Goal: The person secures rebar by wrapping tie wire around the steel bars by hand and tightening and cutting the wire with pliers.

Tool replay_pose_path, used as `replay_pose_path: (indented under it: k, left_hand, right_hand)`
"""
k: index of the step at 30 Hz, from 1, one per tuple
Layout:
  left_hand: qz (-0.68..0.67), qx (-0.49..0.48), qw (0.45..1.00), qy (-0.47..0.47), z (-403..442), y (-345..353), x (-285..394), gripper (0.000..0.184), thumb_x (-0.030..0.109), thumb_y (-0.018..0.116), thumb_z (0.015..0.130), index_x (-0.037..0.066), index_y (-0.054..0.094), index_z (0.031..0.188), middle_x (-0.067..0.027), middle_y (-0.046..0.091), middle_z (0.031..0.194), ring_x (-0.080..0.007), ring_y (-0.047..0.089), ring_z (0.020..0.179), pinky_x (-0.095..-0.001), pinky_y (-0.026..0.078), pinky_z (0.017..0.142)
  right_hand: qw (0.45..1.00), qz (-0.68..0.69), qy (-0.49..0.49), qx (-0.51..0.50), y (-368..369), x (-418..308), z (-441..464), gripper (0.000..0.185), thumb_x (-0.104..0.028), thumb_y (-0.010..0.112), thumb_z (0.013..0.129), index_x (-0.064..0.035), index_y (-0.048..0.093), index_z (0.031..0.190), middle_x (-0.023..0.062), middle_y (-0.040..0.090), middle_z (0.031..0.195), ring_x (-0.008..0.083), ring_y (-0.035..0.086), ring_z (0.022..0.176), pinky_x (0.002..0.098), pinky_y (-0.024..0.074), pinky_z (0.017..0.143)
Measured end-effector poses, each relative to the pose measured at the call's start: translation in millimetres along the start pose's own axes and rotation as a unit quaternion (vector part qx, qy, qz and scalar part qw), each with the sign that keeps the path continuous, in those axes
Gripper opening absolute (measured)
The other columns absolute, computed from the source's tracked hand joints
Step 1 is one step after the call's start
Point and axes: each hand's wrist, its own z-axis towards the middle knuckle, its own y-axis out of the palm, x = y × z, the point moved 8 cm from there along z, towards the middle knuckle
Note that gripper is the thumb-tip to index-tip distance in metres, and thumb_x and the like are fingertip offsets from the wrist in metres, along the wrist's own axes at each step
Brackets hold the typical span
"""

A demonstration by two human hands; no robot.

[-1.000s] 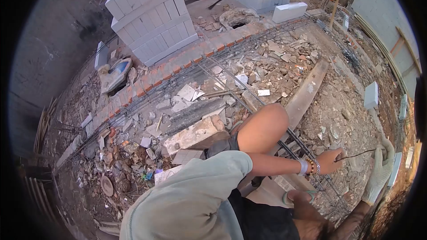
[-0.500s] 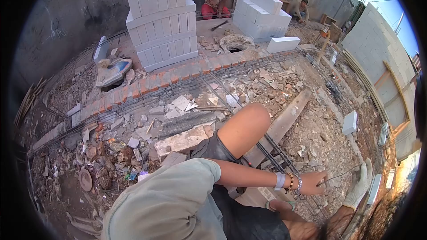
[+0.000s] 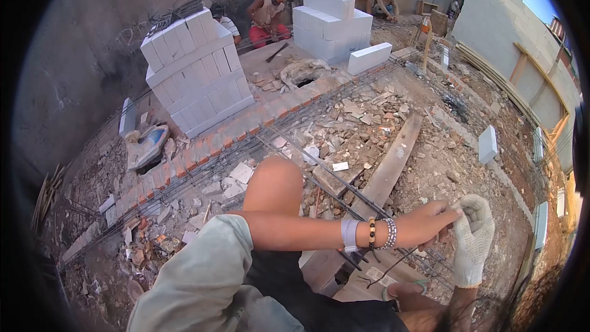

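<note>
My left hand (image 3: 430,222), bare, wears a watch and bead bracelets at the wrist. Its fingers are curled, and a thin dark wire (image 3: 386,272) trails down and left from beneath it. My right hand (image 3: 473,233), in a white knit glove, has its fingers bent into a pinch that meets the left fingertips; what lies in the pinch is hidden. Under my left forearm run long dark steel bars (image 3: 362,197), crossing a wooden plank (image 3: 396,157). My bent knee (image 3: 275,187) is left of the bars.
Broken rubble (image 3: 369,107) covers the ground. Stacks of white blocks (image 3: 200,77) (image 3: 332,27) stand behind a low brick strip (image 3: 203,147) lined with rebar. Beyond them, a person in red trousers (image 3: 268,18) and others crouch by the wall. A loose white block (image 3: 487,144) stands to the right.
My hands have come together; the wire stretched between them earlier now trails below my left hand. The view has shifted, and another person shows behind the left block stack.
</note>
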Motion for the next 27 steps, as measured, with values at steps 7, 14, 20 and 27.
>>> replay_pose_path:
  k: [7,14,20,27]
  left_hand:
    - [0.077,0.016,0.994,0.069,12.9,-67.4,-26.7,0.055,0.048,0.048,0.103,0.007,0.047,0.066,0.0071,0.037,0.06,-0.0047,0.033,0.056,-0.026,0.032,0.051]
    - [0.033,-0.039,0.996,0.069,0.6,-102.5,-62.5,0.048,0.04,0.051,0.104,0.009,0.045,0.068,0.0093,0.03,0.065,-0.0041,0.028,0.06,-0.0261,0.027,0.054]
    - [0.006,-0.022,0.999,0.03,-1.2,-103.3,-80.6,0.051,0.044,0.048,0.104,0.009,0.045,0.068,0.0066,0.037,0.062,-0.0049,0.034,0.058,-0.0263,0.031,0.054]
    - [-0.074,-0.027,0.996,0.03,-13.1,-91.9,-101.1,0.048,0.04,0.047,0.105,0.009,0.046,0.069,0.0068,0.039,0.062,-0.0042,0.032,0.057,-0.0247,0.028,0.052]
  right_hand:
    - [0.996,-0.065,0.056,-0.008,15.0,25.7,17.7,0.019,-0.001,0.071,0.084,0.0006,0.065,0.102,0.0061,0.067,0.093,0.013,0.064,0.084,0.0279,0.0512,0.076]
    - [0.968,-0.228,-0.012,-0.106,64.2,24.3,23.1,0.018,-0.005,0.074,0.079,-0.0032,0.069,0.096,0.0119,0.071,0.086,0.0208,0.07,0.075,0.0322,0.0538,0.07]
    - [0.959,-0.249,-0.018,-0.137,61.7,26.4,34.4,0.017,-0.006,0.075,0.078,-0.0055,0.07,0.094,0.0103,0.07,0.085,0.0219,0.069,0.077,0.033,0.0529,0.07]
    - [0.935,-0.29,-0.057,-0.198,71.3,28.9,36.1,0.013,-0.013,0.074,0.08,-0.0086,0.071,0.092,0.0091,0.071,0.086,0.0276,0.069,0.079,0.0374,0.0533,0.073]
